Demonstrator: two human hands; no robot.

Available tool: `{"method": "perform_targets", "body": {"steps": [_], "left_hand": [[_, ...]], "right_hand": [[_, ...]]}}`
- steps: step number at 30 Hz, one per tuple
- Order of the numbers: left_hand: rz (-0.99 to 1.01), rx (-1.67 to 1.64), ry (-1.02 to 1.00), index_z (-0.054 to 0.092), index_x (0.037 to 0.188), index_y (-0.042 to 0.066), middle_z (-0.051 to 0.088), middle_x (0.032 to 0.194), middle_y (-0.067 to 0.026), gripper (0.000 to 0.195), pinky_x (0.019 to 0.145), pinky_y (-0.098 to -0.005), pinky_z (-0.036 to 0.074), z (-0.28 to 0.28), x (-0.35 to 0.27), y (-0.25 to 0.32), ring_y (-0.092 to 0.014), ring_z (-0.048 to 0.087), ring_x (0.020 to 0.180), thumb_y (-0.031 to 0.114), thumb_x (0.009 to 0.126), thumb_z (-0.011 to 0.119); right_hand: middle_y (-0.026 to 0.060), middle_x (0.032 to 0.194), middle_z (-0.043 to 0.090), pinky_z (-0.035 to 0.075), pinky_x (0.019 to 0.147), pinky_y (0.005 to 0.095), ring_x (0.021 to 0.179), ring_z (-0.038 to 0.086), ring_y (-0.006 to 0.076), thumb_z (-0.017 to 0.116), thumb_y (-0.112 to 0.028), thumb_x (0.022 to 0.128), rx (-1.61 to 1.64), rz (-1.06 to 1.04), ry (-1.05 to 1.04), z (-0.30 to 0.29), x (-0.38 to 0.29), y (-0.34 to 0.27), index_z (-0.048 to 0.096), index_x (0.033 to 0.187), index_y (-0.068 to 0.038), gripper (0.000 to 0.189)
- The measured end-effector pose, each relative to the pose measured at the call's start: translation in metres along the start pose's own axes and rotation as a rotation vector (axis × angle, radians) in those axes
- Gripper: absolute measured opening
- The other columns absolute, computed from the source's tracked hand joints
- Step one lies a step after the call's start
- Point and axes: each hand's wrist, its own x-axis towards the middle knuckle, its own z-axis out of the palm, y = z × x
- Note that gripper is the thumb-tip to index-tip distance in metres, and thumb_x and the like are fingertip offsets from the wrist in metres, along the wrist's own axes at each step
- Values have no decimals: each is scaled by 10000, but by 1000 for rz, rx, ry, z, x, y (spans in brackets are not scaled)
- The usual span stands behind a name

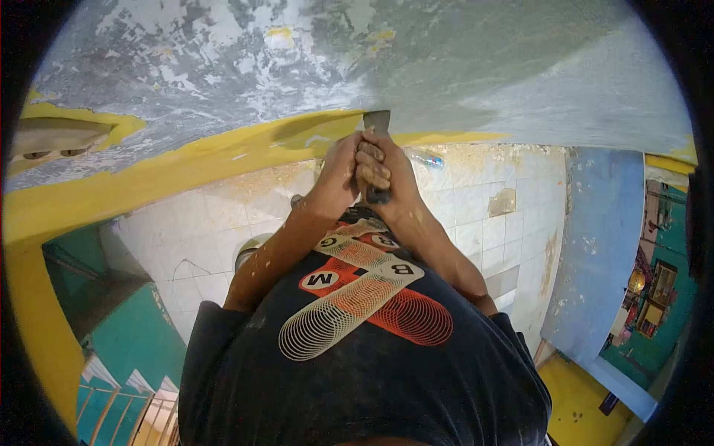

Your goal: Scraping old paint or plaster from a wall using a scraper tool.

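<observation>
Both of my hands are together in the upper middle of the head view, on a scraper [377, 120] with a wide flat blade and a dark handle. My right hand [397, 164] is wrapped around the handle, whose butt shows below the curled fingers. Pressed against it from the left, my left hand [341, 164] also grips the tool; its fingertips are partly hidden. The blade's edge meets the wall [435, 72] where yellow paint [312, 131] borders a bare grey surface. Left of the blade, the grey area carries patchy white remnants.
Below the wall lies a stained, pale tiled floor [468, 195] with a plastic bottle [432, 160] near the wall's base. A recessed opening [61, 136] is at far left, above railings [114, 415]. On the right are a blue wall section [597, 240] and shelves [652, 318] holding things.
</observation>
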Motion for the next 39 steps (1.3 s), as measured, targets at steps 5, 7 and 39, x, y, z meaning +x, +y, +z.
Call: {"method": "perform_targets", "body": {"steps": [5, 7, 39], "left_hand": [[56, 121, -2, 561, 863, 46, 580, 669, -23, 220, 432, -245, 505, 12, -4, 5, -129, 595, 505, 208, 951, 441], [95, 122, -48, 560, 880, 47, 580, 682, -19, 212, 450, -233, 502, 0, 5, 1, -129, 597, 519, 196, 955, 429], [52, 38, -11, 534, 989, 11, 596, 814, -91, 675, 708, -332, 514, 14, -16, 10, -217, 618, 731, 651, 881, 347]], "right_hand": [[-14, 534, 342, 241, 265, 193, 322, 259, 73, 407, -164, 969, 115, 94, -132, 5, -9, -5, 362, 722, -104, 259], [-10, 524, 340, 243, 262, 192, 319, 260, 74, 415, -163, 965, 128, 49, -52, 0, 3, -3, 355, 696, -105, 281], [-31, 442, 319, 238, 250, 188, 284, 283, 70, 430, -99, 923, 121, 179, -35, 24, -15, -11, 367, 627, -109, 303]]}}
